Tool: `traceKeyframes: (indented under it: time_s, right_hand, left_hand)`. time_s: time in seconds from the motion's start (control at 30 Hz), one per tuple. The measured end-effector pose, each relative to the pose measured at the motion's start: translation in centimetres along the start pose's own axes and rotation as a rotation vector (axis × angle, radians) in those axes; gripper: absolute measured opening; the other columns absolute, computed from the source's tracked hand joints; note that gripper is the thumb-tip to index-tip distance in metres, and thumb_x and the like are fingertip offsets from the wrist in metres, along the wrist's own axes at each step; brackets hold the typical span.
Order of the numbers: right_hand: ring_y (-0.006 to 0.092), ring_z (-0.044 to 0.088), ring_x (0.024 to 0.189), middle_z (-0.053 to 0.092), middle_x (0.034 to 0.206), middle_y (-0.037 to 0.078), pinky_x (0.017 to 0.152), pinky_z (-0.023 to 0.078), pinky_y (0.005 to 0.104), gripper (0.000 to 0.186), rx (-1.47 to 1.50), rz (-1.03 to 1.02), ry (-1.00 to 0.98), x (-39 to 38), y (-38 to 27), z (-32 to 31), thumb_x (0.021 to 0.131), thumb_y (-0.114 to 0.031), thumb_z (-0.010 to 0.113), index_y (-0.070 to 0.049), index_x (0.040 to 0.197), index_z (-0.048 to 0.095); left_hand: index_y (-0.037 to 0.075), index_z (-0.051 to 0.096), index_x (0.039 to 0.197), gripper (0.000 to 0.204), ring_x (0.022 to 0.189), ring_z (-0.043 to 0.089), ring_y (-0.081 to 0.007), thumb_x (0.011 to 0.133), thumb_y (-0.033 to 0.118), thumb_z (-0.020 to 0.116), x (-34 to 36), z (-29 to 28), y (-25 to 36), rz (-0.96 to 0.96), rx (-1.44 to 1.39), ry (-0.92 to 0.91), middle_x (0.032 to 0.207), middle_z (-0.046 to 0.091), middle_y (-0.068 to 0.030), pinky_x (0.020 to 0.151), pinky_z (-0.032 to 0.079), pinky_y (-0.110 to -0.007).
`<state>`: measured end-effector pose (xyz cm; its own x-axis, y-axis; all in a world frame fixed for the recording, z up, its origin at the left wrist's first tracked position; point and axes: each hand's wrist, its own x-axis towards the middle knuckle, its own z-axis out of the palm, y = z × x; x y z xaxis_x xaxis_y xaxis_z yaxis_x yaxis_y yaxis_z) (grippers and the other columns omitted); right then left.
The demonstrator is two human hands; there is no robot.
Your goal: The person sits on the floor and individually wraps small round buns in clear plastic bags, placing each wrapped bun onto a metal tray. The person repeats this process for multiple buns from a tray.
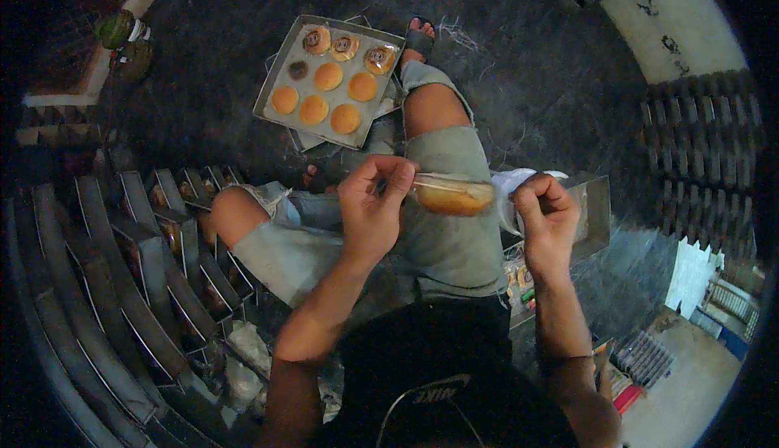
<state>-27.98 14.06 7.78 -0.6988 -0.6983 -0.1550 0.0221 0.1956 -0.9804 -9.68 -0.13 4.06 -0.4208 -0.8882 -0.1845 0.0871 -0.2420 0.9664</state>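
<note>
A person in a dark shirt (438, 359) and worn pale shorts (454, 245) sits low, both bare hands raised above the lap. A golden bun (456, 199) in a clear wrapper (434, 180) hangs level between the hands, over the right thigh. The left hand (377, 196) pinches the wrapper at the bun's left end, thumb against fingers. The right hand (548, 213) is curled just beyond the bun's other end, thumb and forefinger close together — whether they grip the wrapper's edge I cannot tell (that end is blurred).

Farther off, beside the sandalled right foot (419, 38), a square metal tray (272, 109) sits askew on another tray. Along its far edge lie three wrapped buns (344, 47) with dark printing. The middle row has two plain buns (328, 76), with a dark round patch (298, 70) toward the tray's left edge; three more plain buns (313, 109) line the near edge.

Behind the right hand, white plastic (511, 182) lies against a metal box (596, 213). Stacked dark metal pans (150, 286) fill the left side — some with wrapped goods (172, 237) between them.
</note>
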Motion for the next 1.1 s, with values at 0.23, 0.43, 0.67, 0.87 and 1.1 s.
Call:
traceKeyframes:
  time_s: [0.23, 0.43, 0.67, 0.87, 1.1]
  right_hand:
    - [0.0041, 0.050, 0.064, 0.060, 0.076, -0.003, 0.058, 0.041, 0.0242, 0.016, -0.198, 0.121, 0.069, 1.4, -2.1, -0.1, 0.096, -0.008, 0.070, -0.004, 0.083, 0.061]
    - [0.0029, 0.048, 0.067, 0.055, 0.072, -0.005, 0.061, 0.039, 0.0223, 0.019, -0.155, 0.161, 0.147, -7.0, 8.2, -3.1, 0.095, -0.013, 0.077, -0.003, 0.087, 0.063]
    - [0.0281, 0.056, 0.123, 0.053, 0.135, 0.016, 0.104, 0.047, 0.0366, 0.041, 0.016, -0.132, -0.094, -5.1, 6.3, 5.7, 0.090, 0.003, 0.069, -0.001, 0.129, 0.054]
    - [0.0377, 0.050, 0.139, 0.045, 0.153, 0.023, 0.116, 0.043, 0.0497, 0.074, -0.069, -0.876, -0.244, 10.4, 8.4, 20.5, 0.077, 0.010, 0.072, -0.005, 0.144, 0.045]
    - [0.0479, 0.043, 0.140, 0.036, 0.159, 0.026, 0.116, 0.038, 0.0518, 0.080, -0.615, -0.742, -0.670, 14.0, 14.3, 28.1, 0.081, -0.007, 0.076, -0.005, 0.152, 0.040]
  left_hand:
    - [0.000, 0.069, 0.096, 0.011, 0.087, 0.064, -0.0092, 0.099, 0.010, 0.071, 1.5, 1.0, 0.0, 0.028, -0.035, -0.043, 0.089, 0.071, -0.0025, 0.078, 0.051, -0.027]
    - [0.004, 0.070, 0.091, 0.017, 0.079, 0.063, -0.0108, 0.093, 0.019, 0.079, -4.7, -0.5, -9.7, 0.177, 0.472, -0.028, 0.087, 0.069, -0.0038, 0.070, 0.050, -0.027]
    - [0.006, 0.065, 0.120, 0.031, 0.097, 0.066, -0.0137, 0.101, 0.030, 0.069, -2.2, -0.3, -8.6, -0.374, -0.115, 0.075, 0.107, 0.067, -0.0041, 0.078, 0.054, -0.029]
    - [0.009, 0.054, 0.139, 0.041, 0.122, 0.059, -0.0237, 0.108, 0.035, 0.053, -0.8, -8.0, -3.3, -0.058, -0.222, 0.391, 0.135, 0.060, -0.0090, 0.101, 0.050, -0.043]
    - [0.004, 0.057, 0.132, 0.033, 0.121, 0.060, -0.0214, 0.104, 0.019, 0.062, -5.2, -12.7, -5.1, -0.092, -0.119, 0.462, 0.132, 0.061, -0.0093, 0.101, 0.050, -0.037]
